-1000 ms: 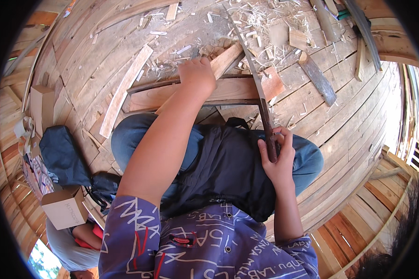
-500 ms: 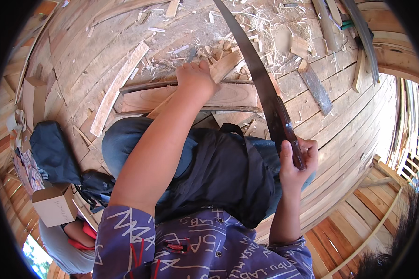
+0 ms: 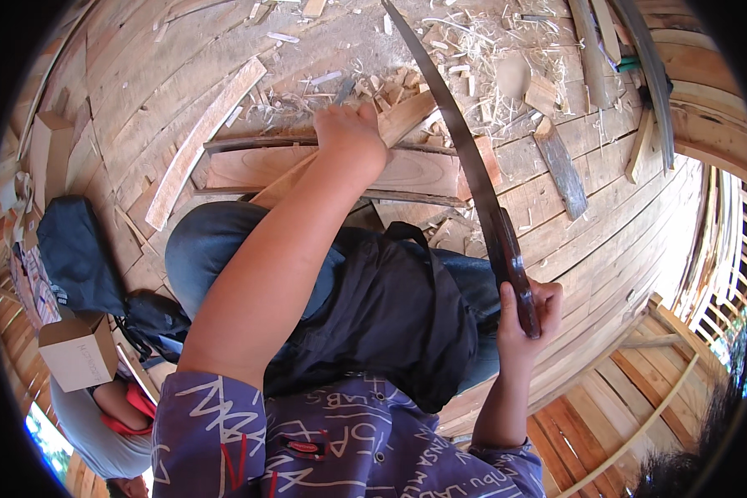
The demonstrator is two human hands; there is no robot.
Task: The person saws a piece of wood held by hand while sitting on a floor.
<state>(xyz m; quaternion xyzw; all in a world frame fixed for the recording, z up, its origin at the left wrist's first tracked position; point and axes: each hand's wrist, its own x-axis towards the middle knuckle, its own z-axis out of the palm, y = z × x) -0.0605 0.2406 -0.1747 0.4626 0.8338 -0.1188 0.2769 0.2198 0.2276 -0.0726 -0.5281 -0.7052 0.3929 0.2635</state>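
Two bare hands are busy: the right hand (image 3: 519, 339) is clamped round the handle of a saw (image 3: 473, 163), its blade slanting forward and leftward. Across from it, the left hand (image 3: 349, 137) bears on a wooden strip (image 3: 408, 114); fingers hidden, I can't tell whether it grips. The strip slants rightward past that nearer hand, ending just beside the blade. A broad board (image 3: 419, 171) lies beneath, shavings (image 3: 549, 46) beyond.
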